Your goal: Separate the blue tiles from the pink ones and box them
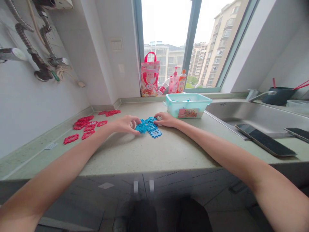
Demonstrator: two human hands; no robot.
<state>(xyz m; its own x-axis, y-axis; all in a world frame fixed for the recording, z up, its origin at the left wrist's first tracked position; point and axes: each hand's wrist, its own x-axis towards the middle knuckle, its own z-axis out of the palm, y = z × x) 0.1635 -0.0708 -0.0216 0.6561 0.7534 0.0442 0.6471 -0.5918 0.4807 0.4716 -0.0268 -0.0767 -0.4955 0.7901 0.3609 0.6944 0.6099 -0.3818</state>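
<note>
Flat blue plastic toothed pieces (pixel 151 126) lie heaped on the pale stone surface (pixel 169 151). Left hand (pixel 126 124): curved, thumb and forefinger apart at the heap's left edge. Right hand (pixel 166 120): fingers bent at its right side. Cannot tell whether either grips a piece.

Pink bag (pixel 149 82) by a window (pixel 166 25), steel sink (pixel 260 114), phone (pixel 265 140) at its edge, perhaps a pot (pixel 277 96) behind
</note>
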